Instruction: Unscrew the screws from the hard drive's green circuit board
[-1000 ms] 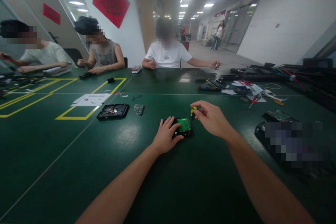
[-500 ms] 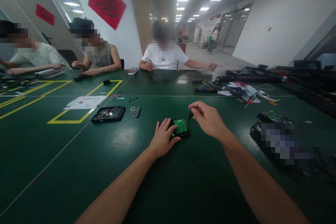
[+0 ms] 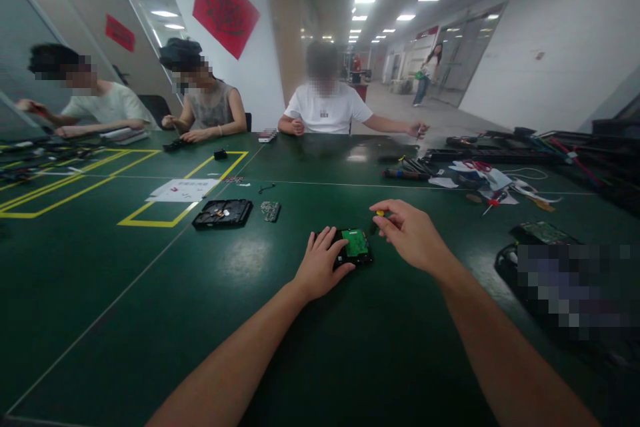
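Observation:
A small black hard drive [image 3: 356, 248] with a green circuit board on top lies on the green table [image 3: 210, 293]. My left hand [image 3: 319, 267] rests on its left side, fingers curled over the edge and holding it down. My right hand [image 3: 409, 233] hovers just right of the drive, fingers pinched round a small yellow-handled screwdriver [image 3: 379, 216] whose dark tip points down toward the drive's right edge.
An opened black drive [image 3: 223, 213] and a loose circuit board [image 3: 271, 211] lie to the left near yellow floor-tape lines and a paper sheet [image 3: 181, 190]. Tools and scissors [image 3: 477, 173] clutter the right. Three people sit across the table; a blurred dark item [image 3: 570, 280] lies right.
My right hand has tilted the screwdriver lower and drawn slightly right of the drive. The left hand keeps its hold. The camera view shifted a little.

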A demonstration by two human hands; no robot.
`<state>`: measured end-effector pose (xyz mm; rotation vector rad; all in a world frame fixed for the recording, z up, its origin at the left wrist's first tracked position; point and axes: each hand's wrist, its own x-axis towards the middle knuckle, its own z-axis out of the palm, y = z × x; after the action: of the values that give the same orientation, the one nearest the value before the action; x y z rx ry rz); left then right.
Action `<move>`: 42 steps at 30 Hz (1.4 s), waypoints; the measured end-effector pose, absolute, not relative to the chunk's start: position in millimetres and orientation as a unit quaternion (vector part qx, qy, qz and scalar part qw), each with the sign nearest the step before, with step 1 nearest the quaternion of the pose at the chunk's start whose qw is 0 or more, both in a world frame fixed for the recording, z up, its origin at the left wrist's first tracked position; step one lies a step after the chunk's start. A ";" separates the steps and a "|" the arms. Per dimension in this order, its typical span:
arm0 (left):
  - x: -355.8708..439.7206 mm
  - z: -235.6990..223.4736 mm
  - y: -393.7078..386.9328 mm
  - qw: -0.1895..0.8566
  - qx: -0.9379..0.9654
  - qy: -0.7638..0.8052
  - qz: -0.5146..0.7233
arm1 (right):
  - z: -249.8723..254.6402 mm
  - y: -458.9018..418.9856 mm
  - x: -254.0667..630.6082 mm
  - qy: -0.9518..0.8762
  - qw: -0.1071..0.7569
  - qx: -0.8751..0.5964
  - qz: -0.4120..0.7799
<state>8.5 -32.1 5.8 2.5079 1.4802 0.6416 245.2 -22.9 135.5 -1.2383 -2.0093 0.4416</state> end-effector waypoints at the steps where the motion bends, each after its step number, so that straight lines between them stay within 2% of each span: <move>1: 8.3 5.9 -32.0 0.079 0.839 0.494 0.214 | 135.3 -23.1 244.5 -0.779 0.364 -0.477 0.181; 11: 7.5 4.8 -31.2 0.077 0.840 0.490 0.219 | 142.7 -26.9 243.4 -0.770 0.357 -0.491 0.198; 17: 7.5 6.3 -31.3 0.081 0.843 0.488 0.213 | 142.9 -25.3 243.5 -0.760 0.342 -0.552 0.040; 19: 7.5 6.1 -30.8 0.081 0.843 0.488 0.212 | 143.0 -24.2 244.7 -0.764 0.339 -0.548 0.024; 26: 7.5 1.7 -29.6 0.071 0.840 0.491 0.219 | 137.8 -23.2 245.6 -0.756 0.380 -0.493 0.203; 30: 7.3 -2.4 -28.2 0.062 0.843 0.489 0.216 | 137.2 -25.6 241.0 -0.784 0.368 -0.470 0.169; 34: 6.9 -6.1 -26.8 0.059 0.844 0.485 0.220 | 140.5 -30.0 237.8 -0.797 0.359 -0.448 0.186; 42: 6.5 -6.4 -26.7 0.056 0.846 0.481 0.223 | 139.6 -26.5 242.1 -0.741 0.384 -0.535 0.132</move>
<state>6.5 -26.7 -6.4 2.5677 1.4606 0.6766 242.1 -26.5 139.6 -1.3623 -1.8882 0.3363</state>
